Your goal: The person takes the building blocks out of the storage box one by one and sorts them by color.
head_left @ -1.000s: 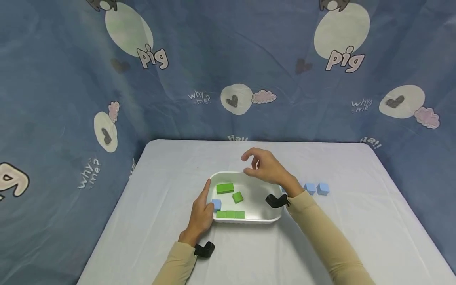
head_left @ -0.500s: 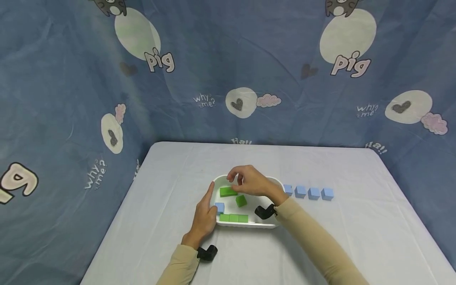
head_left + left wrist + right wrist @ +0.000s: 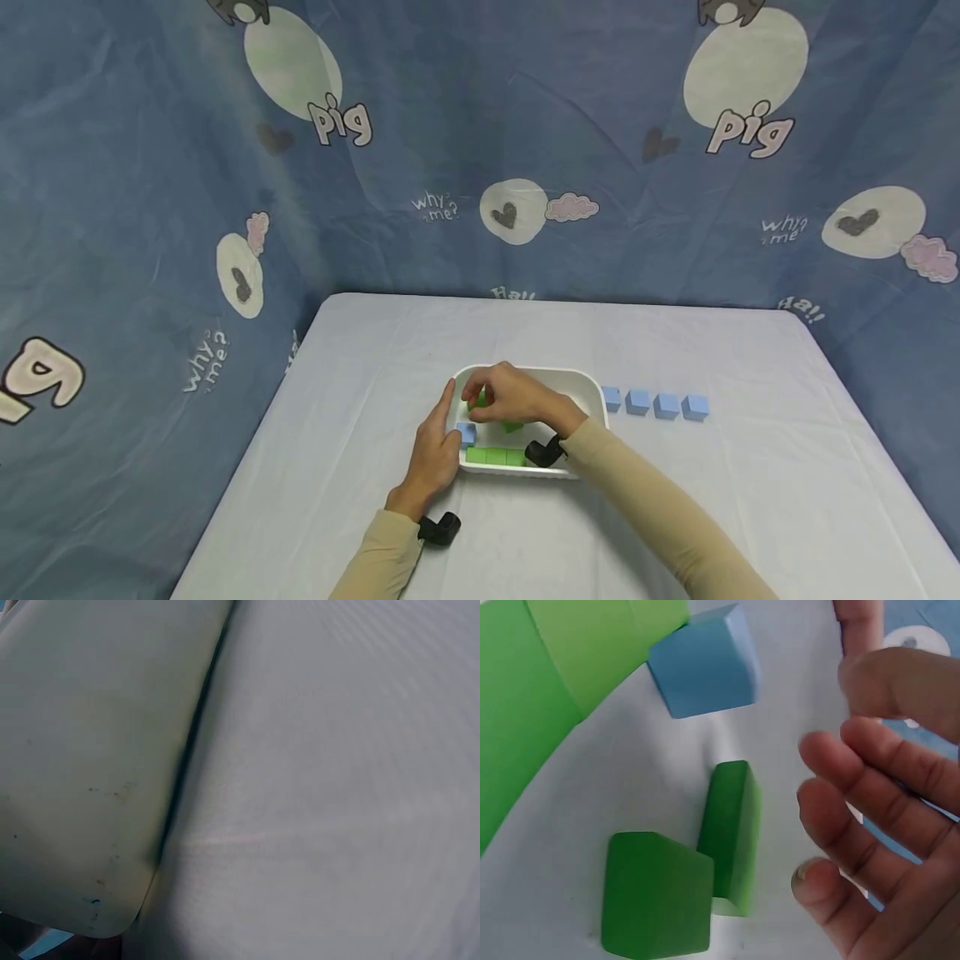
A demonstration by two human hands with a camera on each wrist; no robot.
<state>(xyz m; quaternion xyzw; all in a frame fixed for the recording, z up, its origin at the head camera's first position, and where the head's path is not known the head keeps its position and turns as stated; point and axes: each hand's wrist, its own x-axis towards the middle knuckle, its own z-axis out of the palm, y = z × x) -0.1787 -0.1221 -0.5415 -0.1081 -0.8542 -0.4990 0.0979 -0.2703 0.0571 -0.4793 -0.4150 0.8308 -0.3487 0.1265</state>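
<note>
A white tray (image 3: 577, 381) stands on the table. My left hand (image 3: 429, 460) holds its left side, index finger straight along the rim and thumb over the edge beside a blue block (image 3: 467, 433). My right hand (image 3: 510, 395) is over the tray's left half, fingers bent and apart, holding nothing. Below it lie a long green block (image 3: 733, 832) and a green cube (image 3: 658, 894), partly covered in the head view. Along the near wall runs a row of joined green pieces (image 3: 495, 456). In the left wrist view only the tray's outer wall (image 3: 97, 750) shows large; my left fingers are mostly hidden.
Several blue cubes (image 3: 666, 406) stand in a line on the white tablecloth (image 3: 750, 483), just right of the tray. A blue patterned cloth (image 3: 420, 100) hangs behind the table and at its sides.
My right hand has come from above the tray's far rim leftward, down and nearer over the long green block. My left hand keeps its place on the tray. The view has shifted slightly.
</note>
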